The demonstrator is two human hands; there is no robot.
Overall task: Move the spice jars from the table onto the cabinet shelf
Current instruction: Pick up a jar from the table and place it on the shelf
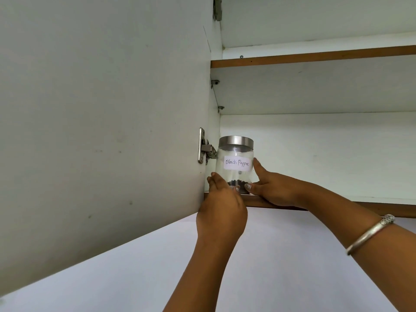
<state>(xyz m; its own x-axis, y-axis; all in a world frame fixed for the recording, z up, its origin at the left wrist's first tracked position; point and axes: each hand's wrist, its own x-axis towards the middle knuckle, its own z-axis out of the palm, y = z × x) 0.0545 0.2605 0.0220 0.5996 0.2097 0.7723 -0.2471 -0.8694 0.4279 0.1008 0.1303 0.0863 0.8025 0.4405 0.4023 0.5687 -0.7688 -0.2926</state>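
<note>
At front left corner of cabinet shelf point(405, 211), upright black pepper jar point(235, 154), left hand point(221, 210) and right hand point(274, 188) clasping its sides

I count one spice jar point(235, 174), one steel lid point(236, 141), one paper label point(237, 163). Hands: two, left hand point(221, 206) and right hand point(273, 188). One bangle point(369, 233). One cabinet door point(101, 131). Hinges: two, lower hinge point(206, 146) and upper hinge point(217, 9). Shelves: two, lower shelf point(403, 210), upper shelf point(315, 56).

Right hand point(274, 188): silver bangle point(369, 234) at wrist.
</note>
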